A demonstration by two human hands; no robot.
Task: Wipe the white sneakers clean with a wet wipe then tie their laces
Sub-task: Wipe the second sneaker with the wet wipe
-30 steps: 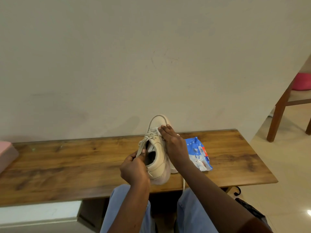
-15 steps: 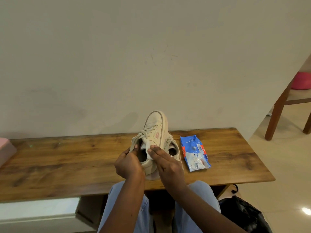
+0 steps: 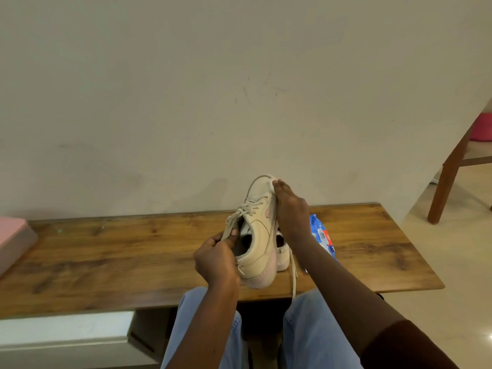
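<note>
I hold one white sneaker (image 3: 257,233) above the wooden table (image 3: 133,251), toe up and away from me. My left hand (image 3: 217,258) grips its collar near the heel, thumb inside the opening beside the loose laces (image 3: 239,213). My right hand (image 3: 288,209) lies along the sneaker's right side with fairly straight fingers reaching the toe. A small white edge, possibly a wipe (image 3: 274,183), shows at the fingertips. The second sneaker (image 3: 282,255) stands on the table behind the held one, mostly hidden. One lace (image 3: 294,278) hangs over the table's front edge.
A blue wet wipe pack (image 3: 320,234) lies on the table right of the sneakers, partly behind my right forearm. A pink box (image 3: 13,235) sits at the table's left end. A wooden chair leg (image 3: 444,187) stands on the floor at right. The wall is close behind.
My right hand has slid from the heel area up along the sneaker's side to the toe. The left hand keeps its hold on the collar.
</note>
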